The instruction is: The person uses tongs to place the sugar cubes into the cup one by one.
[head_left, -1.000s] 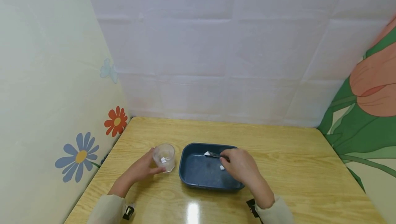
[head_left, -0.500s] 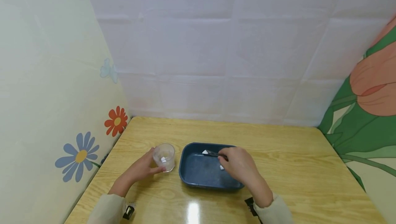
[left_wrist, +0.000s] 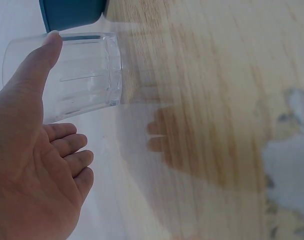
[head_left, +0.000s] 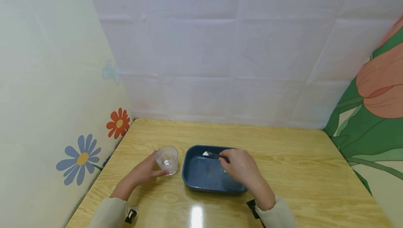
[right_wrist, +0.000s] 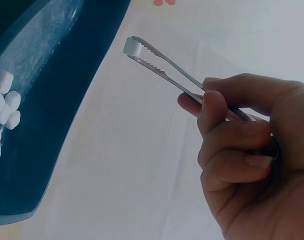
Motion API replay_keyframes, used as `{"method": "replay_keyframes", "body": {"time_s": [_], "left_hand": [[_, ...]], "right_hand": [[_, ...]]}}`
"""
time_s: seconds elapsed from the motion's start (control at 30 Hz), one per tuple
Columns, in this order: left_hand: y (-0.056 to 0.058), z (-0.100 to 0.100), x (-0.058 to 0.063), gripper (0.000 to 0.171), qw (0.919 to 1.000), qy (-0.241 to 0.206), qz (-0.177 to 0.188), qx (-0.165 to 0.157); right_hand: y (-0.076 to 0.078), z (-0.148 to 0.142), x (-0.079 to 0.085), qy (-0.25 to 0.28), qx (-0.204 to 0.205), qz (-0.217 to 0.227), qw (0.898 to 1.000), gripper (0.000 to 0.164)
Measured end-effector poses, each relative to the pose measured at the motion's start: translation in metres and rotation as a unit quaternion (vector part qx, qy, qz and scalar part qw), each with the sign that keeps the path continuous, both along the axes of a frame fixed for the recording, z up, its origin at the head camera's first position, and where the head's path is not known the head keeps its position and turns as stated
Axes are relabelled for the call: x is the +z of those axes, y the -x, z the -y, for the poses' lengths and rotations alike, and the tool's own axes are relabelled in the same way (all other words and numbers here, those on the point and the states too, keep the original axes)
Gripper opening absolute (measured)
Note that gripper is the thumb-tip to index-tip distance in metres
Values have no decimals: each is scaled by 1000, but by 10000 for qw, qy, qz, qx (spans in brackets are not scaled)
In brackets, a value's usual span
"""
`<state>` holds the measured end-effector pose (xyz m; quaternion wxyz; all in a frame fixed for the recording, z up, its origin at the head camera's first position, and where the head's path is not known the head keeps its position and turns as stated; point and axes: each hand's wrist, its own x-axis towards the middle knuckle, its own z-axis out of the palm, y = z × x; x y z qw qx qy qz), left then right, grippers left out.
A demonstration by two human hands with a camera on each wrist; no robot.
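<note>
My left hand (head_left: 145, 170) holds a clear glass (head_left: 171, 168) upright on the table, thumb along the near side. In the left wrist view the thumb lies against the glass wall (left_wrist: 87, 80), and the other visible fingers are loosely bent below it. Inside the glass is a white cube (head_left: 166, 162). My right hand (head_left: 241, 166) grips metal tongs (head_left: 214, 156) over the dark blue tray (head_left: 204, 175). The serrated tips pinch a white cube (right_wrist: 133, 47), rounded like a sugar cube, above the tray's rim in the right wrist view.
Several more white cubes (right_wrist: 3, 102) lie in the tray, mostly hidden by my right hand in the head view. A wood-grain table (head_left: 296, 158) carries everything. A white sheet (head_left: 201, 63) hangs behind, with flower-printed sheets (head_left: 63, 98) at the sides.
My right hand has moved slightly left and away from me, carrying the tongs and their cube toward the tray's back left. The left hand and glass have stayed put.
</note>
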<state>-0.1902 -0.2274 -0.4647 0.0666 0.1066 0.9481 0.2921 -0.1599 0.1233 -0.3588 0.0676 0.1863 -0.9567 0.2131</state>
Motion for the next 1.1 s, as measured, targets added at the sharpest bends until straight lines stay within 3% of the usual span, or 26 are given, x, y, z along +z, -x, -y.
{"method": "replay_keyframes", "body": {"time_s": [1.1], "left_hand": [[0, 0, -1, 101, 10000, 8, -9, 32]], "right_hand": [[-2, 18, 12, 9, 341, -258, 9991, 15]]}}
